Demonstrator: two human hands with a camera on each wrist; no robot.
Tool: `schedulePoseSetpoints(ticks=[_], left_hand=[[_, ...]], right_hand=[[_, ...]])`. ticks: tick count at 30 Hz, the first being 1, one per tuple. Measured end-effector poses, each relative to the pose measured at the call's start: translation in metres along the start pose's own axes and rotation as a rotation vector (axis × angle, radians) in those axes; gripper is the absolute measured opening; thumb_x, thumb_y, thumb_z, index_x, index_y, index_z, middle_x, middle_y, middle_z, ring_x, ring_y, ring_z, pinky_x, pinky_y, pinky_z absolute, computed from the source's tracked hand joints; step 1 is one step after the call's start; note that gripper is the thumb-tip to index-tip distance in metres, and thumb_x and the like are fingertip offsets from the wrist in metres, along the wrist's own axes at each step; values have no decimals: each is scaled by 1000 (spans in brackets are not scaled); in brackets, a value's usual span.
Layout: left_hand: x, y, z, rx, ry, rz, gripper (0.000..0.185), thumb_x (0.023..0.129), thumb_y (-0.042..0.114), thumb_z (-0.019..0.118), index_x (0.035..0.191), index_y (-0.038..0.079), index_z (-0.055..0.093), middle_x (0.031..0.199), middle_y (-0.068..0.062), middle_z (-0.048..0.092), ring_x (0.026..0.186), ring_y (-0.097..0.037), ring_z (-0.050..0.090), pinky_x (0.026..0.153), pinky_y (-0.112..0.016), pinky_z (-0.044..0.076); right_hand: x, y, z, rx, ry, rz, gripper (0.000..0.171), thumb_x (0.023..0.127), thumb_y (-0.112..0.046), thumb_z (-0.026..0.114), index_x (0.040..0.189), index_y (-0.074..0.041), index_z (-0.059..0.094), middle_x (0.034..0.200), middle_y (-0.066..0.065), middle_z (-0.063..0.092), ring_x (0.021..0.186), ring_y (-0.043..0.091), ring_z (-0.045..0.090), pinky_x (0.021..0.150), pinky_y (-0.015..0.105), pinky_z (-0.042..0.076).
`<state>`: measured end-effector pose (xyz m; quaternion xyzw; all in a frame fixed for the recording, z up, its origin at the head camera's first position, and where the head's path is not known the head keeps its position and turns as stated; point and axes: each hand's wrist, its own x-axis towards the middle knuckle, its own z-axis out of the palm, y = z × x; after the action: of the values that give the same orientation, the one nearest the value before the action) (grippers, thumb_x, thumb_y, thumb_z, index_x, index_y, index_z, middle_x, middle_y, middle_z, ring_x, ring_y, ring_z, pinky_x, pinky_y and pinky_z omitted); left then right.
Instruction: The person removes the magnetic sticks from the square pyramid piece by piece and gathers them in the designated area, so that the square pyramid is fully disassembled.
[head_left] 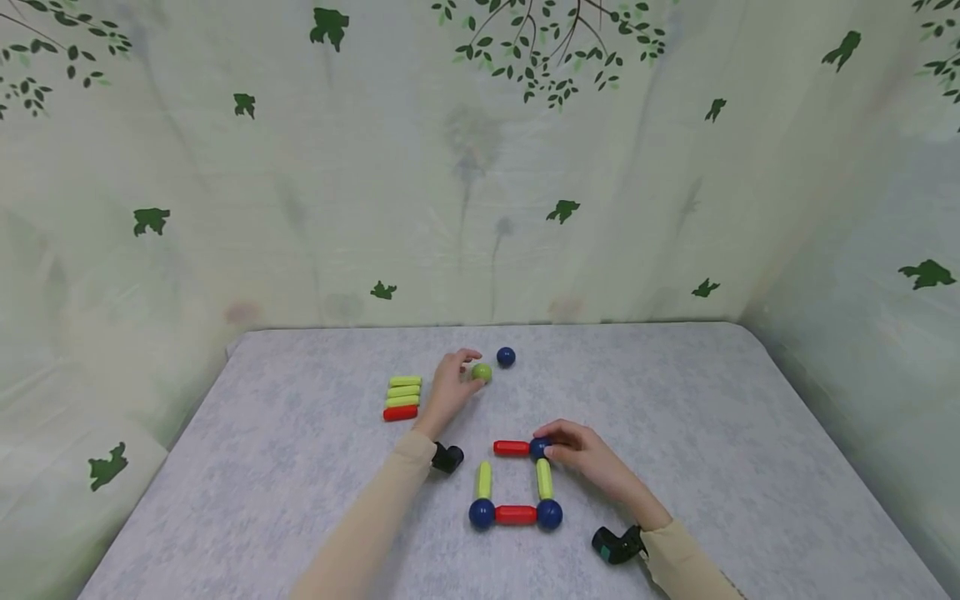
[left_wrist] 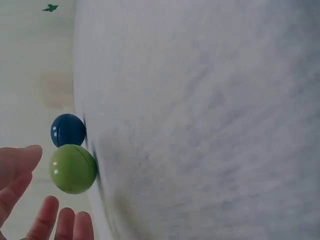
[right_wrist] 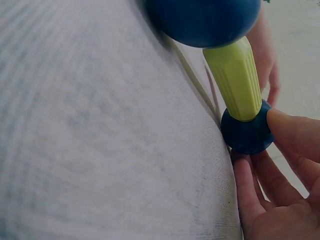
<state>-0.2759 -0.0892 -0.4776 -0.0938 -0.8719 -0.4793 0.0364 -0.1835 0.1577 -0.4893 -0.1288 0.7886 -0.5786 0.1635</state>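
Note:
My right hand [head_left: 588, 457] pinches a blue ball [head_left: 539, 449] between thumb and fingers, at the far right corner of a partial frame. A red rod [head_left: 512, 448] points left from that ball, and a yellow-green rod [right_wrist: 236, 80] joins it to a nearer blue ball [head_left: 550, 514]. Along the front, a red rod [head_left: 516, 515] leads to another blue ball [head_left: 482, 513] with a yellow-green rod [head_left: 484, 480] behind it. My left hand [head_left: 452, 390] has its fingers spread around a green ball [left_wrist: 73, 169]; in the left wrist view they look apart from it.
A loose blue ball [head_left: 506, 357] lies just beyond the green one. Left of my left hand, several yellow-green rods [head_left: 404, 391] and a red rod [head_left: 401, 412] lie in a stack-like row. The table [head_left: 300, 467] ends at a patterned curtain [head_left: 465, 167].

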Motion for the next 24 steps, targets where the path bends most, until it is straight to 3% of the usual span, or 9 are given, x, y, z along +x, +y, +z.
schedulePoseSetpoints(ticks=[3, 8, 11, 15, 24], left_hand=[[-15, 7, -5, 2, -104, 76, 29, 87, 2, 67, 115, 6, 61, 115, -15, 54, 105, -30, 53, 89, -42, 46], [-43, 18, -8, -41, -470, 212, 21, 91, 3, 62, 112, 4, 62, 111, -10, 62, 100, -23, 58, 87, -36, 48], [-55, 21, -5, -17, -600, 235, 21, 91, 4, 62, 112, 7, 63, 110, -4, 63, 98, -17, 58, 86, -30, 48], [-64, 23, 1, 79, -626, 253, 26, 90, 5, 63, 114, 14, 64, 110, 5, 62, 95, -10, 56, 85, -27, 47], [-67, 26, 6, 227, -549, 314, 22, 90, 3, 63, 109, 14, 68, 100, 6, 62, 87, -10, 53, 78, -24, 46]], right_hand=[[0, 0, 0, -2, -5, -4, 27, 95, -14, 59, 120, -3, 60, 118, 8, 59, 106, 23, 55, 93, 41, 45], [-1, 1, -1, -1, -6, -2, 28, 96, -15, 59, 121, -3, 60, 118, 8, 59, 106, 23, 55, 93, 41, 45], [-1, 0, -2, 7, -13, -6, 27, 96, -14, 59, 121, -3, 60, 117, 9, 59, 106, 23, 55, 92, 41, 45], [-2, 0, -2, 15, -18, -13, 28, 96, -14, 59, 122, -3, 59, 118, 9, 60, 107, 23, 56, 92, 40, 45], [-1, 1, -2, 18, -25, -27, 29, 96, -15, 59, 122, -2, 59, 118, 10, 59, 108, 23, 56, 92, 39, 45]])
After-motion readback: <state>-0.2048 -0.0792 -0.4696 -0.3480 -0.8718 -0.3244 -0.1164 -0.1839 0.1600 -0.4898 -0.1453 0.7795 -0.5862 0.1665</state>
